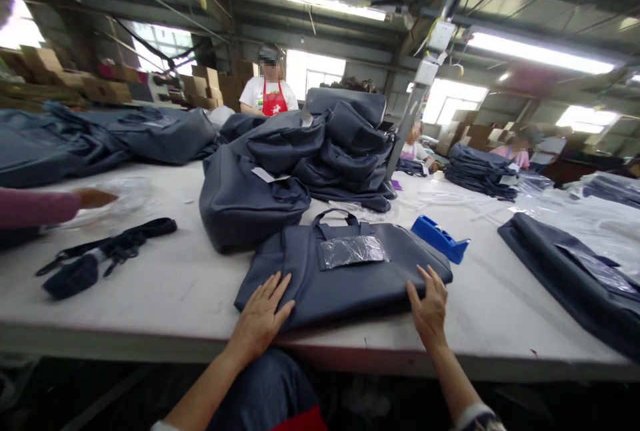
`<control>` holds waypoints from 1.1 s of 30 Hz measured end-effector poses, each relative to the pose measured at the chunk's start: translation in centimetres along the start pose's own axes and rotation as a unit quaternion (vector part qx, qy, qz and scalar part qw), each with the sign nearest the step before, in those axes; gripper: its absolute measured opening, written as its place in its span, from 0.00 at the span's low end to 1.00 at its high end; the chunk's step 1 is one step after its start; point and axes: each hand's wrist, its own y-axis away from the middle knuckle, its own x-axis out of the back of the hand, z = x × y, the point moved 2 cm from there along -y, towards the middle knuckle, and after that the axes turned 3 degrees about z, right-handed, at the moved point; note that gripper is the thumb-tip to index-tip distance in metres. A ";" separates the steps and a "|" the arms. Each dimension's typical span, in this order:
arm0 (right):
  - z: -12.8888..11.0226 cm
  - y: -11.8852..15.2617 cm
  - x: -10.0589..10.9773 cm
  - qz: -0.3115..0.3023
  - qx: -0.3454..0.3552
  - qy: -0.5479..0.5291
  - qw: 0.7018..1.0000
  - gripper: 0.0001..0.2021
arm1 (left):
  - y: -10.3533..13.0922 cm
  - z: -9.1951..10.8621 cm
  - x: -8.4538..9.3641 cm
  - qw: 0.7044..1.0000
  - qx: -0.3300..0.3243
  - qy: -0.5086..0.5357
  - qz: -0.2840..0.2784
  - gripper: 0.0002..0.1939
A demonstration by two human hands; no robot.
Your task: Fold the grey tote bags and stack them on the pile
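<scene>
Flat on the white table in front of me lies a dark blue bag (pixel 310 291), its carry handles (pixel 336 215) pointing away from me. A clear plastic packet (pixel 354 251) rests on its upper face, at the pocket. My left hand (pixel 264 314) is spread on the bag's near left corner, palm down. On the near right side, my right hand (pixel 430 301) touches the bag with its fingers apart. Neither hand grips anything. Just beyond the bag's right end stands a blue tape dispenser (pixel 440 239).
A heap of dark blue bags (pixel 260 184) rises behind. Straps (pixel 107 251) lie at left, near a co-worker's hand (pixel 97 198) and clear plastic (pixel 133 194). Another folded bag (pixel 570 271) lies at right. A metal post (pixel 407 111) carries sockets. A person in a red apron (pixel 274 103) stands opposite.
</scene>
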 end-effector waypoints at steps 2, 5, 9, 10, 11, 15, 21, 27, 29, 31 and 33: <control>0.3 3.5 1.1 0.057 -0.130 -0.155 0.978 0.30 | 0.0 0.1 0.0 1.000 0.001 0.002 0.005 0.28; -0.1 8.6 0.2 0.047 -0.343 -0.373 0.861 0.34 | 0.0 0.2 0.0 1.000 0.000 0.003 0.009 0.28; -4.3 10.4 -2.9 -0.077 -0.413 -0.503 0.755 0.32 | 0.0 0.4 0.2 1.000 0.005 0.003 0.015 0.28; -5.7 10.0 -3.7 -0.116 -0.419 -0.510 0.743 0.32 | 0.0 0.4 0.2 1.000 0.005 0.004 0.015 0.28; -7.2 9.3 -4.4 -0.152 -0.426 -0.510 0.731 0.32 | 0.1 0.4 0.2 1.000 0.005 0.004 0.014 0.28; -11.4 6.4 -6.5 -0.214 -0.452 -0.494 0.712 0.34 | 0.3 0.1 -0.3 1.000 -0.006 -0.003 0.021 0.28; -11.4 4.3 -7.2 -0.132 -0.483 -0.460 0.734 0.23 | 0.6 -0.3 -1.8 0.998 -0.028 0.010 0.058 0.30; -13.3 2.3 -3.9 -0.017 -0.449 -0.504 0.738 0.24 | 1.9 0.3 1.3 0.975 0.047 0.196 0.092 0.29; -13.9 1.4 -2.0 0.010 -0.439 -0.521 0.732 0.24 | 2.7 0.0 2.8 0.954 0.124 0.245 0.117 0.29; -13.8 0.3 0.4 0.037 -0.431 -0.535 0.726 0.26 | 3.5 -0.9 3.5 0.932 0.189 0.269 0.152 0.28; -13.0 -1.2 3.3 0.069 -0.423 -0.546 0.720 0.27 | 4.3 -2.2 3.4 0.924 0.219 0.259 0.178 0.27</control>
